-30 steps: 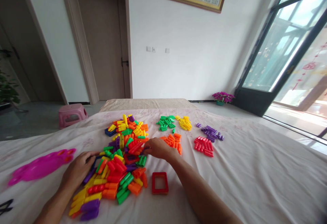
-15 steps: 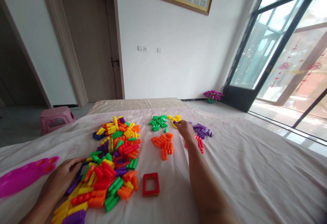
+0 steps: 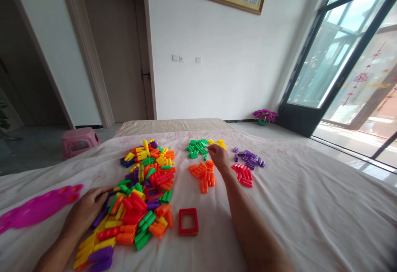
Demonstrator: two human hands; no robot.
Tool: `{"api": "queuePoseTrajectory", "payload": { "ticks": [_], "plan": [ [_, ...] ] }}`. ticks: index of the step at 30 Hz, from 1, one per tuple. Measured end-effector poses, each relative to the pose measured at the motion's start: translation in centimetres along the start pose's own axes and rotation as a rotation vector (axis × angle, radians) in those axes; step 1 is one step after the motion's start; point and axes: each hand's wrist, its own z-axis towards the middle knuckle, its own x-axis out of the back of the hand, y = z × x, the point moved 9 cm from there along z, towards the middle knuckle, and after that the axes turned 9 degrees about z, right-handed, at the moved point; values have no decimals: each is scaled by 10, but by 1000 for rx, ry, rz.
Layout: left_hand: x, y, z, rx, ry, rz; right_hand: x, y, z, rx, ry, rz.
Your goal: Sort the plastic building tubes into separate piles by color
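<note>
My left hand rests at the left edge of a mixed heap of plastic building pieces, fingers stretched and slightly apart. Its fingertips reach a dark blue frame-shaped piece, partly hidden among the others. My right hand is farther out, fingers pinched, just right of the green pieces and in front of the yellow pieces. Anything between those fingertips is hidden. Orange pieces lie nearer me, left of the wrist. Red pieces and purple pieces sit right of my forearm.
A red square frame lies alone on the pale cloth. At the left is a bright pink plastic tray-like item. Beyond the cloth stand a pink stool and a potted flower plant.
The view has turned slightly left. My right hand has shifted left, from the yellow pieces towards the green ones; the purple bit at its fingertips no longer shows. My left hand stays by the heap.
</note>
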Motion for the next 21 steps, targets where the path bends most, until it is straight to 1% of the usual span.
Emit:
{"api": "queuePoseTrajectory", "payload": {
  "ticks": [2,4,6,7,10,13,16,21],
  "plan": [
    [1,2,-2,-1,-8,15,-43,-39,-15,170,-213,92],
    [2,2,-2,2,-8,29,-80,-72,-41,311,-427,149],
    [2,3,-3,-2,-2,38,-103,-97,-67,426,-568,155],
    [2,4,-2,-6,1,42,-111,-105,-79,477,-605,136],
    [2,5,-2,-15,5,49,-125,-120,-102,596,-649,25],
    [3,6,-3,-18,22,44,-134,-122,-113,631,-690,-64],
    [5,9,-4,-26,33,45,-134,-120,-112,604,-675,-132],
    [8,13,-5,-23,36,52,-134,-107,-103,482,-616,-241]
  ]
}}
